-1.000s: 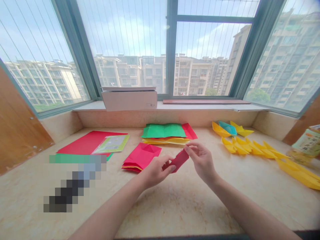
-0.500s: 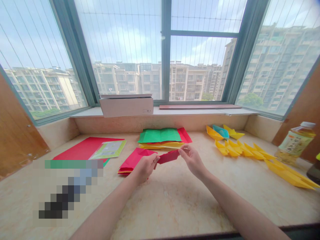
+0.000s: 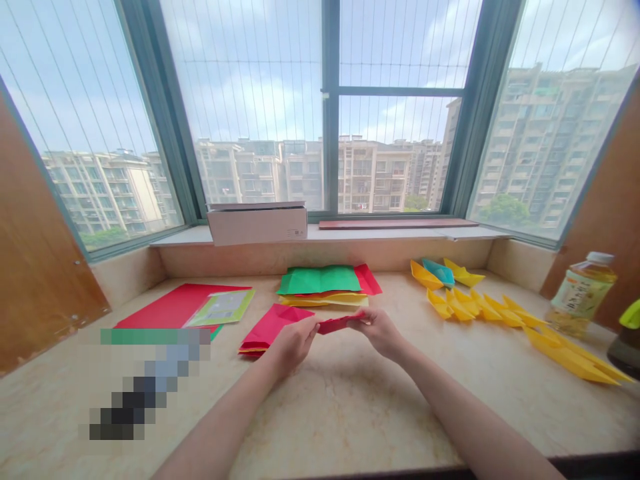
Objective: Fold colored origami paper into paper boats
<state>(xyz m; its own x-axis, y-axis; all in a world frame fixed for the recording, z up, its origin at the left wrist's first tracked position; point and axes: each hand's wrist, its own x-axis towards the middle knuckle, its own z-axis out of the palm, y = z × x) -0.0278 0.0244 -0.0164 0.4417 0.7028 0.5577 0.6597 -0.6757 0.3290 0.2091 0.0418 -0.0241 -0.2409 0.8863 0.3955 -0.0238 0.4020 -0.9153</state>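
Observation:
Both of my hands grip a small folded red paper piece just above the marble sill. My left hand pinches its left end, and my right hand pinches its right end. The piece lies nearly flat and level between them. A pile of folded red and yellow sheets lies just left of my left hand. Behind my hands sits a stack of green, red and yellow paper.
Several yellow paper boats and one teal boat line the right side. A drink bottle stands far right. Red sheets with a leaflet lie left, a white box on the ledge.
My hands have moved away from me and lowered, and the red piece has turned from tilted to nearly level. The view has tipped up, which brings the bottle into sight.

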